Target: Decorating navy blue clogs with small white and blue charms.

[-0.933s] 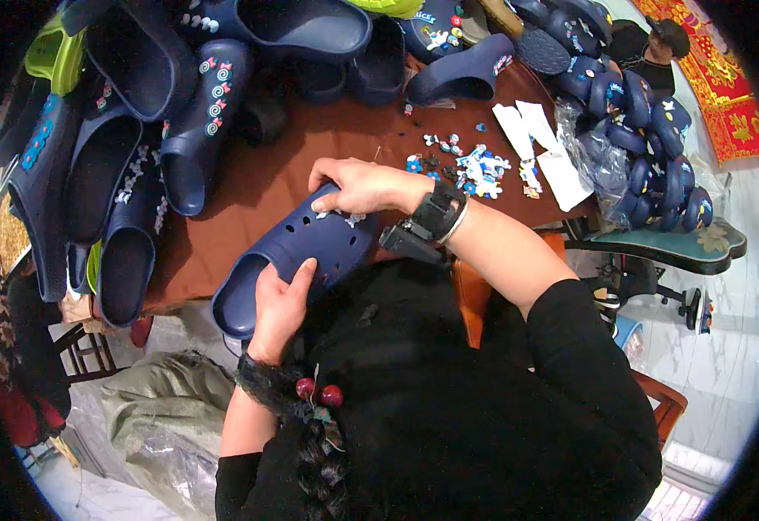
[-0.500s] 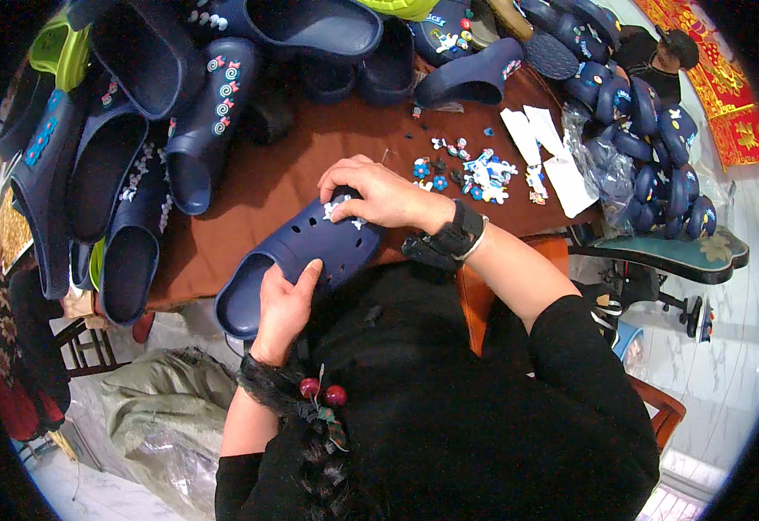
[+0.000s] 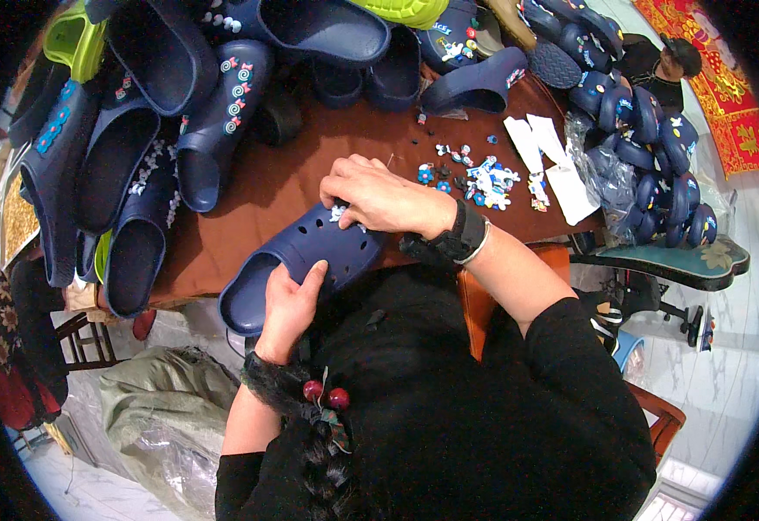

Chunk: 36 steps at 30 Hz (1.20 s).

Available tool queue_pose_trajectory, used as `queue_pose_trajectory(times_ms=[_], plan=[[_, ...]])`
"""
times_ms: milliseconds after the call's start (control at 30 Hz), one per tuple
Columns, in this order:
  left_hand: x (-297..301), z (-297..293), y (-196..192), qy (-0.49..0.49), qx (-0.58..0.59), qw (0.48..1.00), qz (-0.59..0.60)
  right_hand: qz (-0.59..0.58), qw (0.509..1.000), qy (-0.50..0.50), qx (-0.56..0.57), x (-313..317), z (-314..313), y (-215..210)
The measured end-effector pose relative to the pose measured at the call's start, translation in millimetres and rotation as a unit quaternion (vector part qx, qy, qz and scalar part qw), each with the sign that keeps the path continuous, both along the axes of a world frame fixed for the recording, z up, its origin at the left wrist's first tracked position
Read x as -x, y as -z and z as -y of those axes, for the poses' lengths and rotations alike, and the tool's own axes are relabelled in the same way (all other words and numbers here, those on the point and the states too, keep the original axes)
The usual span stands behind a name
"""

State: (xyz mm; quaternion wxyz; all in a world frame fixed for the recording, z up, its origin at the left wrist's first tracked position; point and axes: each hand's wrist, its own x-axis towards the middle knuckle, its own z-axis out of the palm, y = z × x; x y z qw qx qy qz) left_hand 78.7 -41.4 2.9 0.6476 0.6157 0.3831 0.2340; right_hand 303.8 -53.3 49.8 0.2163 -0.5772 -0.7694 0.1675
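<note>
While the left hand is clamping the navy clog just off centre toward 9 o'clock, thumb on top, the right hand is resting half-curled over white charms at the clog's 1 o'clock; tbh can't tell if it's pinching any.

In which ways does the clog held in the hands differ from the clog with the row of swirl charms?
The left hand holds and the right hand touches the held clog; neither touches the swirl-charm clog. The held clog shows white charms near open holes; the swirl-charm clog has a row of round charms. The held clog opens toward the lower left, the swirl-charm clog downward. Both are dark blue.
</note>
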Motion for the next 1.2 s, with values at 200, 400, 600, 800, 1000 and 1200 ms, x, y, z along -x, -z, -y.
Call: queue_pose_trajectory(times_ms=[200, 400, 600, 800, 1000, 1200], plan=[[1, 2, 5, -0.011, -0.022, 1.000, -0.007, 0.044, 0.994, -0.092, -0.045, 6, -4, -5], [1, 2, 6, -0.011, -0.031, 0.999, -0.003, 0.020, 0.997, -0.051, -0.048, 7, 2, 0], [0, 3, -5, -0.003, -0.026, 0.999, -0.048, 0.037, 0.996, -0.066, -0.037, 3, -1, -8], [3, 7, 12, -0.016, -0.025, 0.999, -0.016, 0.065, 0.990, -0.121, -0.025, 4, 0, -18], [-2, 0, 5, -0.004, -0.030, 1.000, -0.010, 0.103, 0.991, -0.045, -0.071, 9, 4, -6], [-3, 3, 6, -0.008, -0.049, 0.999, -0.016, 0.082, 0.993, -0.083, -0.025, 3, 2, -12]])
